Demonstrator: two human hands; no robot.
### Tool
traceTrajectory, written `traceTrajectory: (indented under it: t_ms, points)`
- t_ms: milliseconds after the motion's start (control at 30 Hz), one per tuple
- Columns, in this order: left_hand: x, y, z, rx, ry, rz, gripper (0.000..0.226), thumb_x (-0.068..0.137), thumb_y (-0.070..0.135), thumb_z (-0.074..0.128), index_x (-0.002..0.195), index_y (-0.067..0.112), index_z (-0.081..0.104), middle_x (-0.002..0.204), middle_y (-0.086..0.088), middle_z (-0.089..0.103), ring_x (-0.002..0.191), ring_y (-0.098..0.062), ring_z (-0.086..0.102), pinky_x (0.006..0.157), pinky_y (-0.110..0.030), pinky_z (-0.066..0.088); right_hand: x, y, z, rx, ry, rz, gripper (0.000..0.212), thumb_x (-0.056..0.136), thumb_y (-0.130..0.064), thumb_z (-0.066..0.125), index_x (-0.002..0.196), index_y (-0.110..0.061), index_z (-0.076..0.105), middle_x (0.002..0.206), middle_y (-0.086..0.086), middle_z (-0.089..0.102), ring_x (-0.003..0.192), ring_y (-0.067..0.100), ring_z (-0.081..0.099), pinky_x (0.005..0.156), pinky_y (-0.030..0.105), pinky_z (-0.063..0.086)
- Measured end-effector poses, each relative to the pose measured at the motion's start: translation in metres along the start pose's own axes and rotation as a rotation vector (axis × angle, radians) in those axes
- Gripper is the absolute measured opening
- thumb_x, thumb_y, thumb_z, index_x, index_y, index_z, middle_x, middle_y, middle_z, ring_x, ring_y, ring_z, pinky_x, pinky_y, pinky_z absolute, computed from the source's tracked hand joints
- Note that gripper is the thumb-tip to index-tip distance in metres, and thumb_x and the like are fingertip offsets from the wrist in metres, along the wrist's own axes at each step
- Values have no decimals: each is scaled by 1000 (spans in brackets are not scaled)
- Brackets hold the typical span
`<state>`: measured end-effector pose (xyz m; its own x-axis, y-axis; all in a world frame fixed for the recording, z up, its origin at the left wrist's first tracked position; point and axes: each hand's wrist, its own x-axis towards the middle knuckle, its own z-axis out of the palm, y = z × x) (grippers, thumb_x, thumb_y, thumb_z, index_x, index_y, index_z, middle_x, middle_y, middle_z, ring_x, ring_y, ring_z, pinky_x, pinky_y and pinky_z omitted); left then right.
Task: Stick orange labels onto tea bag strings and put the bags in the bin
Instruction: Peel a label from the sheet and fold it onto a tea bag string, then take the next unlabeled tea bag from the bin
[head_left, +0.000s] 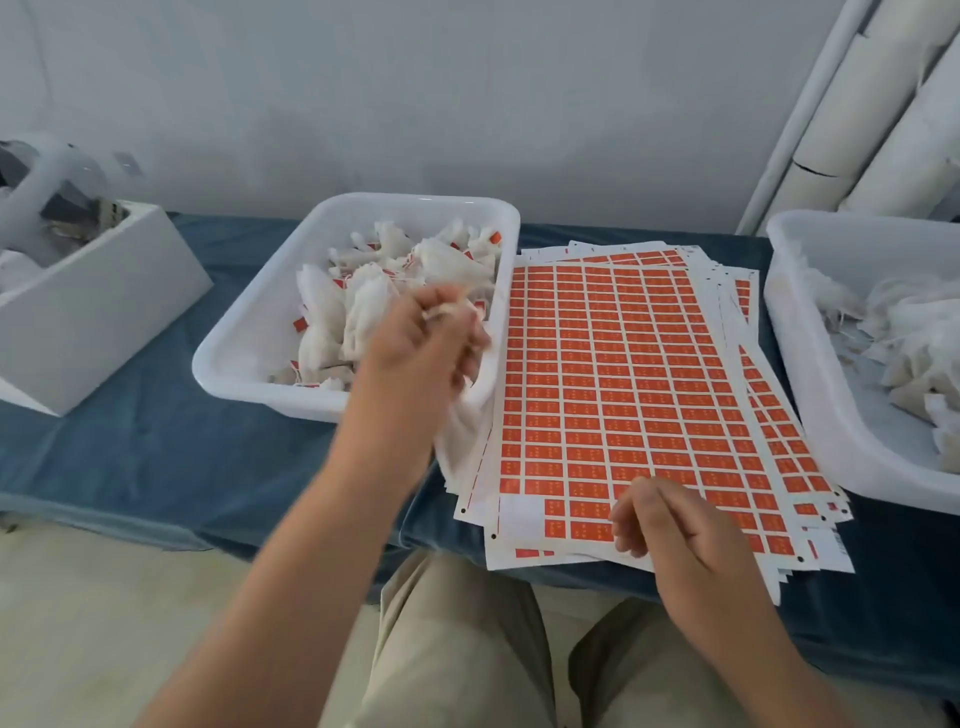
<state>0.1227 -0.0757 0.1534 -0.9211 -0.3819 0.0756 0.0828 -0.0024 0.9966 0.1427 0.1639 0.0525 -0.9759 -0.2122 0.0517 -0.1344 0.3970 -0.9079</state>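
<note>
Tea bag (451, 310), a white gauzy pouch, sits bunched in the curled fingers of the left hand (421, 343), above the near right corner of the white bin (223, 364). That bin already carries a heap of labelled bags (363, 306). The pouch looks very light, soft and easily crushed. A loose pinch at its top or along its thin string should serve best, since a hard squeeze could tear the mesh. The string itself is too blurred to make out. The right hand (675, 525) rests with fingers curled down on the orange label sheet (623, 364) on the worktop (156, 457); whether it pinches a label I cannot tell.
</note>
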Motion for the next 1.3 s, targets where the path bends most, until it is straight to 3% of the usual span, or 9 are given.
traceTrajectory:
  t_ms: [167, 400, 633, 700, 767, 900, 1100, 1233, 1300]
  points:
    - [97, 24, -26, -45, 182, 45, 18, 103, 7, 59, 102, 23, 68, 77, 11, 69, 65, -7, 57, 60, -23, 45, -3, 1, -1, -20, -17, 8, 49, 97, -65, 43, 79, -27, 68, 75, -18, 71, 87, 6, 70, 71, 15, 49]
    - [196, -8, -58, 645, 252, 178, 21, 94, 31, 67, 81, 19, 78, 73, -1, 74, 72, -12, 61, 66, -28, 50, -6, -6, -33, -51, 21, 24, 49, 98, -69, 41, 85, -30, 67, 83, -15, 71, 86, 6, 69, 74, 13, 51]
    - [209, -47, -67, 921, 221, 141, 44, 101, 48, 50, 125, 21, 74, 120, -17, 74, 114, -41, 67, 101, -46, 49, 36, -4, -146, -308, 445, -28, 21, 98, -59, 49, 111, -47, 62, 116, -37, 58, 105, -18, 57, 78, 17, 43]
    - [207, -39, -66, 857, 301, 254, 47, 97, 53, 53, 135, 28, 66, 131, -10, 70, 121, -33, 66, 106, -47, 48, 64, 12, -192, -441, 410, 59, 19, 100, -48, 54, 108, -41, 70, 121, -25, 61, 116, -3, 58, 89, 28, 50]
    - [195, -24, -61, 698, 321, 377, 36, 94, 58, 55, 126, 48, 65, 124, 6, 71, 111, -6, 69, 103, -36, 53, 95, 36, -231, -634, 243, 240, 23, 103, -39, 54, 108, -36, 77, 134, -1, 63, 129, 22, 55, 106, 44, 47]
    - [148, 1, -41, 526, 255, 440, 14, 96, 63, 58, 108, 64, 63, 107, 38, 67, 104, 19, 63, 80, -9, 54, 137, 74, -259, -901, -57, 549, 37, 108, -44, 51, 137, -29, 68, 159, 6, 48, 139, 30, 47, 102, 33, 36]
    - [76, -3, -16, 462, 64, 479, 20, 97, 65, 59, 113, 54, 67, 115, 20, 73, 104, -1, 71, 81, -32, 61, 161, 92, -258, -764, 92, 576, 47, 111, -41, 38, 145, -16, 59, 159, 15, 44, 142, 35, 42, 112, 43, 33]
    - [33, -8, 5, 489, -65, 454, 8, 101, 56, 60, 105, 56, 67, 106, 32, 71, 92, 9, 68, 64, -14, 56, 149, 85, -263, -611, 296, 508, 34, 107, -38, 42, 96, -29, 73, 129, 13, 66, 106, 32, 57, 85, 39, 43]
    - [18, -11, 13, 487, -135, 411, 16, 97, 57, 56, 102, 49, 69, 102, 35, 71, 89, 11, 69, 59, -16, 57, 137, 77, -267, -517, 396, 421, 21, 102, -33, 57, 107, -30, 78, 132, 5, 69, 114, 26, 62, 89, 35, 45]
